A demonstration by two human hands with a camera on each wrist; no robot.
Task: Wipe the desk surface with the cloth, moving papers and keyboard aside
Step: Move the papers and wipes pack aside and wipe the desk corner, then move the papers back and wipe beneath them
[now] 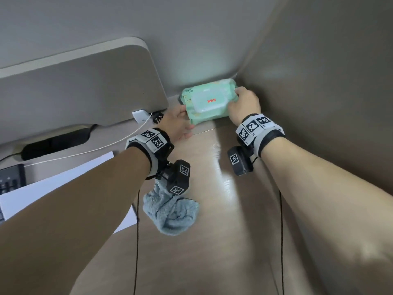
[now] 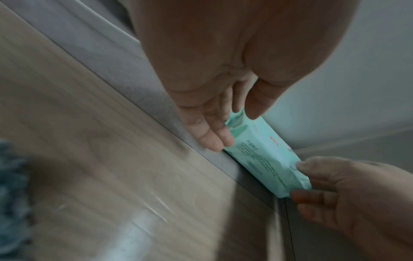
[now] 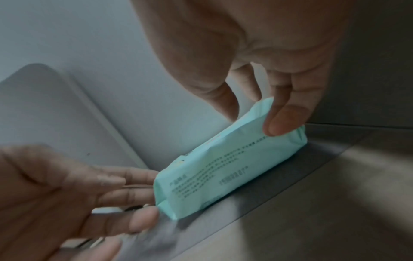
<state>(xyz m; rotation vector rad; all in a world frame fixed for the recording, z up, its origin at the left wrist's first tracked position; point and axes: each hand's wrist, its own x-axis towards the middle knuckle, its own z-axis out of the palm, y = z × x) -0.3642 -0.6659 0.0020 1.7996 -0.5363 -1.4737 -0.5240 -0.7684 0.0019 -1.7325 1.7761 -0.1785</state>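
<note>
A mint-green wet wipes pack (image 1: 209,101) stands tilted in the desk's back right corner, leaning toward the wall. My left hand (image 1: 179,122) pinches its left end between thumb and fingers (image 2: 212,139), and my right hand (image 1: 244,105) pinches its right end (image 3: 254,118). The grey-blue cloth (image 1: 172,213) lies crumpled on the wooden desk (image 1: 223,241), under my left wrist, with no hand on it. White papers (image 1: 63,184) lie to the left, partly covered by my left forearm. A corner of the black keyboard (image 1: 10,179) shows at the far left edge.
A grey panel (image 1: 74,86) stands at the back left, with a black power strip (image 1: 55,143) and a white cable (image 1: 95,150) below it. A brown side wall (image 1: 319,81) closes off the right. A grey ledge (image 3: 290,167) runs along the back under the pack.
</note>
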